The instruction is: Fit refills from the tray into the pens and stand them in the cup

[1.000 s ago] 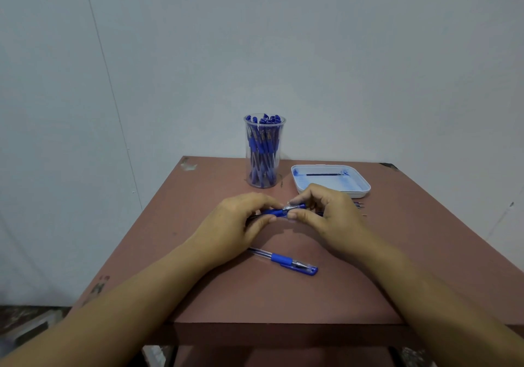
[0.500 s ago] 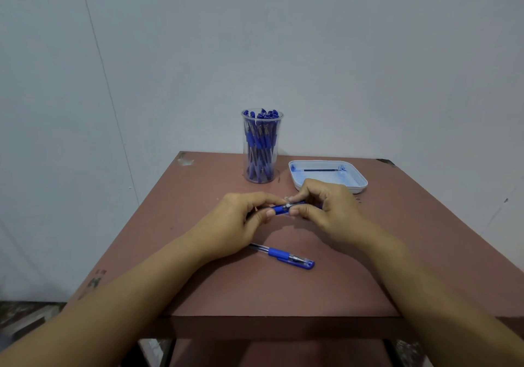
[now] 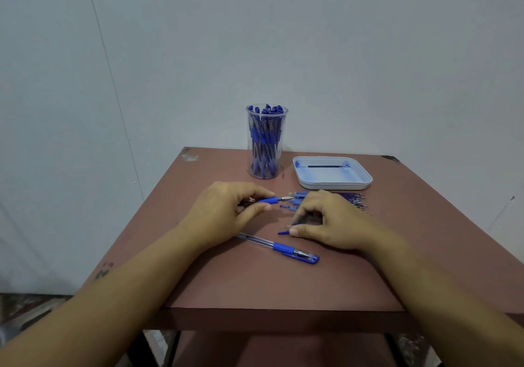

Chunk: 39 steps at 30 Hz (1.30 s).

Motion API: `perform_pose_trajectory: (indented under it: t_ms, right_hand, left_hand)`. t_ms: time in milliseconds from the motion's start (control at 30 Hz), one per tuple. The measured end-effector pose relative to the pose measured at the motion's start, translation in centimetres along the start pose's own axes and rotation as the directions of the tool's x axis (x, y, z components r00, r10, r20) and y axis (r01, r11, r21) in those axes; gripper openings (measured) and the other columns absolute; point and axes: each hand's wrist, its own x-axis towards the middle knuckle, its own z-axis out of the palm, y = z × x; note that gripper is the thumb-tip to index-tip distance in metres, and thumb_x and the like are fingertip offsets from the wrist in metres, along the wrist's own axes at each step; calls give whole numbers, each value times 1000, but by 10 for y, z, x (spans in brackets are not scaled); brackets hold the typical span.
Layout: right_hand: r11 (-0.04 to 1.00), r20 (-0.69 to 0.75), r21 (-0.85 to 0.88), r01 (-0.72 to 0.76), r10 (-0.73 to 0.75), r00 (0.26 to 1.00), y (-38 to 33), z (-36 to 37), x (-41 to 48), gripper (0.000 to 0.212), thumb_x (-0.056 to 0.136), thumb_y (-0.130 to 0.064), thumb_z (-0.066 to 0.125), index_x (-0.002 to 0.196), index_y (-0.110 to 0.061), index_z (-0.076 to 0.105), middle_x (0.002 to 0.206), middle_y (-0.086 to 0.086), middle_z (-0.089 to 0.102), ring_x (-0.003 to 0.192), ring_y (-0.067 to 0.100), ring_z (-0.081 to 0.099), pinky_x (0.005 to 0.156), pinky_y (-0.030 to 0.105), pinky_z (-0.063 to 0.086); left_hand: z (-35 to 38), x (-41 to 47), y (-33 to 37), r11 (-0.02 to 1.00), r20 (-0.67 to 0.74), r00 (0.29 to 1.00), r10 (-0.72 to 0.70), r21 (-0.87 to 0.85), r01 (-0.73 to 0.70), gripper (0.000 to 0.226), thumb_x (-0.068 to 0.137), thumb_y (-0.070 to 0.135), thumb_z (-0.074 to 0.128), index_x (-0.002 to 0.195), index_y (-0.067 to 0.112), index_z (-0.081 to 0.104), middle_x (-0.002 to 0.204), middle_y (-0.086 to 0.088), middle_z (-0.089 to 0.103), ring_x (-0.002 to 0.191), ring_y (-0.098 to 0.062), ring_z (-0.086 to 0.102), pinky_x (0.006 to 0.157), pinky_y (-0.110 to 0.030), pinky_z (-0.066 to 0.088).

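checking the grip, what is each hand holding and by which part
Left hand holds a pen by its barrel behind the blue grip. Right hand pinches a small blue cap by one end.

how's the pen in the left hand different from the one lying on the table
The held pen is gripped in the left hand, uncapped, its metal tip bare. The lying pen rests untouched on the table, its tip under a blue cap. Both have blue grips.

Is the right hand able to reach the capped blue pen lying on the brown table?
Probably yes: the right hand rests just behind the capped blue pen, with only bare brown table between.
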Motion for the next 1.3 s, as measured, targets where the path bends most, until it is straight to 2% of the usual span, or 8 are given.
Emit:
perform_pose_trajectory:
  t_ms: [133,267,500,733,933,1100,1200,1300]
  right_hand:
    - [996,-182,89,17,-1,983,3,2,-1,13,80,-43,76,88,-39,67,85,-18,62,84,-1,55,70,11,38]
    - [973,-343,215,89,-10,939,-5,6,3,10,85,-35,71,93,-29,72,78,-20,65,68,4,55,62,12,40]
    - [974,-318,193,118,-52,947,-9,12,6,12,86,-22,73,91,-31,69,80,-8,67,72,10,58,68,26,51]
    - [960,-288,267,88,-8,958,-11,10,3,16,87,-31,70,102,-31,65,83,-12,64,68,2,54,64,12,43]
    - [967,-328,213,137,-61,943,-11,12,5,14,85,-21,75,96,-27,68,74,-25,60,63,5,52,60,12,41]
    - [960,-328,246,130,-44,944,-11,13,4,13,88,-39,65,97,-31,68,77,-19,64,67,3,55,62,14,42]
    - [974,-334,175,141,-76,940,-11,13,6,6,88,-26,71,93,-27,71,75,-21,64,69,4,57,63,12,41]
    - [967,-315,221,125,-51,948,-12,13,4,19,82,-25,78,98,-27,68,71,-27,59,61,3,51,59,10,40]
  left_hand:
    - [-3,-1,0,999,-15,999,36,27,-35,33,85,53,59,107,34,74,98,22,72,84,7,65,73,-25,55]
    - [-2,-1,1,999,4,999,42,-8,-42,30,85,51,63,107,34,74,96,22,72,82,6,65,71,-22,54]
    - [2,-2,1,999,17,1000,23,-38,-23,17,87,31,73,104,30,76,90,19,73,76,4,65,67,-14,49]
    - [4,-2,-1,999,-13,1000,26,-33,-26,23,86,40,69,104,28,76,92,20,73,78,3,66,68,-18,52]
    - [4,-1,-4,999,-20,999,32,-30,-33,21,85,38,71,104,29,75,91,20,73,78,4,65,69,-19,53]
    - [4,-1,-3,999,-19,999,40,-30,-40,22,84,43,69,103,32,75,90,20,73,77,3,65,68,-27,55]
    - [4,-1,-3,998,-5,999,47,-36,-47,25,84,48,65,104,35,74,91,21,72,78,1,66,67,-30,56]
    - [3,-1,-3,998,-11,999,52,-37,-52,26,84,48,65,104,34,74,92,21,72,78,2,66,68,-30,55]
